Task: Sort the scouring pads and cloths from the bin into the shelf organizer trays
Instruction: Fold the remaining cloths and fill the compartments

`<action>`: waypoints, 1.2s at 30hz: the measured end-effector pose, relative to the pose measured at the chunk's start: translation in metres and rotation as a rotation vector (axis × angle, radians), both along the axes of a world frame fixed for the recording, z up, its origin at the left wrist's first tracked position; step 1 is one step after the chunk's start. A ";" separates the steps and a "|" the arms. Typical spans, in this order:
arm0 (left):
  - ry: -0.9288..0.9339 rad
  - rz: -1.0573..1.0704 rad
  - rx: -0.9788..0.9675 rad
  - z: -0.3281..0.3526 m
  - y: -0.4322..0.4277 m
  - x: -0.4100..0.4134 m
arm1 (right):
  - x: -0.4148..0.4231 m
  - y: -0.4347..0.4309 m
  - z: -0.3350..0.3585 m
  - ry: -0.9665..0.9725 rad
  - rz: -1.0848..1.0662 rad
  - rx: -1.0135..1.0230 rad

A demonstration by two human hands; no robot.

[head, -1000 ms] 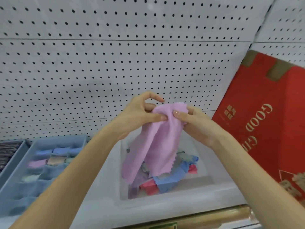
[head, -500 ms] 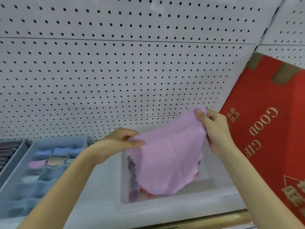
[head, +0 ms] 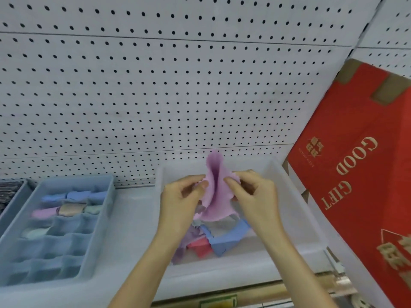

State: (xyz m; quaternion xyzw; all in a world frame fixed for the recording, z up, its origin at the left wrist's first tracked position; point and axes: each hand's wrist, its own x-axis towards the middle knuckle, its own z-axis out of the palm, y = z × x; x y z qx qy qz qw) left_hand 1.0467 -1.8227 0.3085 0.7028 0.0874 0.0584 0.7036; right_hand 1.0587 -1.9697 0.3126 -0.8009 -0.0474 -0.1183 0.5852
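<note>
Left hand [head: 180,197] and right hand [head: 254,193] pinched a pink cloth [head: 214,190], folded upright over the bin [head: 298,207]; the blue tray [head: 106,210] lay leftward, nearer the left hand.

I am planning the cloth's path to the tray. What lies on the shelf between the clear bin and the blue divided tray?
Only bare white shelf separates the clear bin from the blue divided tray, as the head view shows.
</note>
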 end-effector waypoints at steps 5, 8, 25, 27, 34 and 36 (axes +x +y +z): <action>-0.003 0.008 -0.045 0.004 -0.007 -0.001 | -0.007 0.018 -0.008 -0.012 -0.026 -0.093; 0.006 0.019 -0.072 0.005 -0.009 -0.005 | -0.013 0.020 -0.010 -0.032 -0.046 -0.115; -0.027 0.064 -0.187 0.009 -0.017 -0.009 | -0.021 0.028 -0.021 -0.131 -0.172 -0.041; -0.025 0.077 -0.220 0.010 -0.020 -0.010 | -0.022 0.032 -0.023 -0.118 -0.159 -0.067; 0.043 0.088 -0.175 0.007 -0.020 -0.007 | -0.025 0.029 -0.022 0.118 0.071 0.234; 0.052 0.083 -0.186 0.008 -0.019 -0.007 | -0.023 0.026 -0.020 0.163 0.129 0.347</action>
